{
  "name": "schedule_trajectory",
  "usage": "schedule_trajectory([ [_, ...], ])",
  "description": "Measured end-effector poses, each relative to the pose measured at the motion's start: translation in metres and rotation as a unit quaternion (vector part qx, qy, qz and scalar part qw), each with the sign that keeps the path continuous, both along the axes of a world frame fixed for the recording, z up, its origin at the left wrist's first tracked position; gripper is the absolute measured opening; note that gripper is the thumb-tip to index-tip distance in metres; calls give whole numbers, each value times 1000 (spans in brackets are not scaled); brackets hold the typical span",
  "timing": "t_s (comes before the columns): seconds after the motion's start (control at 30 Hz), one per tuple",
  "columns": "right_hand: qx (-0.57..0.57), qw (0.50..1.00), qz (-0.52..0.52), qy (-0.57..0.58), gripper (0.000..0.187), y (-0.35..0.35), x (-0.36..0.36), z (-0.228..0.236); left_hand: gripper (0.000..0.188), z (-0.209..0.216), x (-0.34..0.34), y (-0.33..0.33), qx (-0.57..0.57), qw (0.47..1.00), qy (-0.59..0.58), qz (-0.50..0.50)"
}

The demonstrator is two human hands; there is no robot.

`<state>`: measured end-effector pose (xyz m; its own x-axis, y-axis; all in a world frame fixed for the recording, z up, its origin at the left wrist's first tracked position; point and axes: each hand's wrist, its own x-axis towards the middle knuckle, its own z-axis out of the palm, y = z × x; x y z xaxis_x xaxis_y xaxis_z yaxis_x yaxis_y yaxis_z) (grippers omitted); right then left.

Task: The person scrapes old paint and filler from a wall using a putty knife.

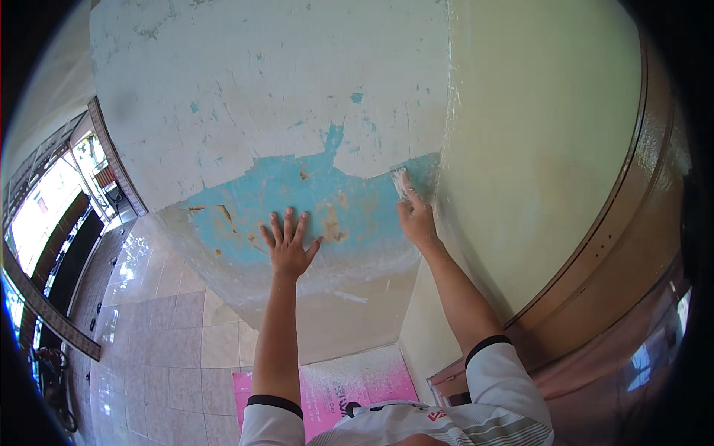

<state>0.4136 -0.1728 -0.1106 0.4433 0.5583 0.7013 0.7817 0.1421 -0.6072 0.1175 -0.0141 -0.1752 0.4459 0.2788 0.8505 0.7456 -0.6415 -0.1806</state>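
My left hand (289, 245) lies spread against the wall, its fingers apart on a band of exposed turquoise paint (282, 186) with brownish stains. Gripped in my right hand (418, 221) is a putty knife (400, 183) with a pale, smeared blade. Its far edge meets the wall near the corner, where the turquoise band borders the whitish upper coat (297, 82). My right index finger stretches along the tool; the handle is mostly hidden in the hand. Small turquoise chips show through the white coat higher up.
To the right, a pale green wall (535, 134) joins at the corner, with a brown wooden frame (595, 253) beyond it. A pink sheet (320, 416) sprinkled with pale debris lies on the floor below. Tiled floor (163, 342) stretches left toward a bright doorway and a parked two-wheeler (53, 386).
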Motion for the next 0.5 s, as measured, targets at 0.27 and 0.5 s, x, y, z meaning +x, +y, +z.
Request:
schedule_trajectory([
  [0.27, 65, 997, 30, -12, 62, 4, -2, -3, 87, -3, 4, 1, 7, 1000, 8, 19],
  [0.5, -19, 999, 29, 22, 59, 0, -9, 6, 86, -1, 3, 1, 20, 999, 8, 26],
])
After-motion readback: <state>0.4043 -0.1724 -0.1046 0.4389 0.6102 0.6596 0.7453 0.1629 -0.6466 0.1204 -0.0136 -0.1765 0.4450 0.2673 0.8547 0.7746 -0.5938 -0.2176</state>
